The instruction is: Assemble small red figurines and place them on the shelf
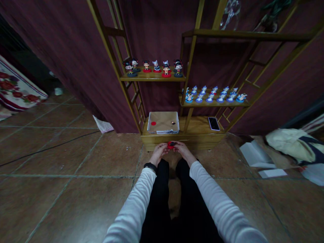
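Between my two hands is a round red base [169,145] with a small dark piece [172,143] on top, too small to make out. My left hand [159,152] grips the red base from the left. On the right, my right hand [183,150] has its fingers closed at the dark piece; whether it grips that or the base's edge, I cannot tell. Just beyond the hands, a shallow white-rimmed cardboard box [162,127] rests on the low shelf. Inside it lie a red disc [153,123] and a small dark-and-pale figurine part [173,123].
Dark-haired figurines [146,66] on red and dark bases stand on the upper left shelf. Several blue-white figurines [210,97] line the right shelf. A phone [214,124] lies right of the box. White boxes [255,154] and a cloth bag [293,143] sit on the floor at right.
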A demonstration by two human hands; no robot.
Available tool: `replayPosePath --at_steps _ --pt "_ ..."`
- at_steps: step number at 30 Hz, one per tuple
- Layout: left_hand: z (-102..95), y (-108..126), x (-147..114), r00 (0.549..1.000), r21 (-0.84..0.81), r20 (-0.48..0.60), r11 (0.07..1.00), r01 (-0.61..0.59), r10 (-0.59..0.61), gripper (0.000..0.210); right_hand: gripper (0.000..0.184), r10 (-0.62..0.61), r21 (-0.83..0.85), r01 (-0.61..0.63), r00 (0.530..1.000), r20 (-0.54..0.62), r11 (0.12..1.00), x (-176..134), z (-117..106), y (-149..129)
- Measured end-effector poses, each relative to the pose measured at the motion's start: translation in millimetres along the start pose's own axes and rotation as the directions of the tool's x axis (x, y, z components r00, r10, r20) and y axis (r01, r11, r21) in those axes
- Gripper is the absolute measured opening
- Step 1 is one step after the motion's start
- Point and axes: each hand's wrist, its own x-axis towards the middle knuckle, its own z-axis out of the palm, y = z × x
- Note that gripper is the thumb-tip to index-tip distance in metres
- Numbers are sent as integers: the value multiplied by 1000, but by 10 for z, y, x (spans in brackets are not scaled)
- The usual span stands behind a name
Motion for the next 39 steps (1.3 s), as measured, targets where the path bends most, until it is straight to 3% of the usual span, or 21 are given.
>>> replayPosePath --at_steps 6,11,19,26,31,39 --pt "-29 -28 39 999 49 9 998 -36 36 12 18 4 -25 -4 1000 19 1000 -27 1 -20" --pt "-33 -27 26 1000 4 11 1000 14 -14 11 18 -11 32 10 1000 27 999 -59 -3 -43" --pt "-7 -50 24 1000 -88 16 996 -1 2 10 15 11 12 -11 999 41 1000 -21 10 25" --pt "17 -34 18 1000 12 24 1000 1 -1 20 12 63 32 -62 998 -20 998 -6 6 -20" --pt "13 -27 26 999 37 -23 999 -25 25 24 10 77 -9 -77 997 14 997 -31 15 -45" --pt "-4 0 -6 999 41 45 999 15 -17 17 5 76 -49 -73 996 52 996 -49 -5 -32"
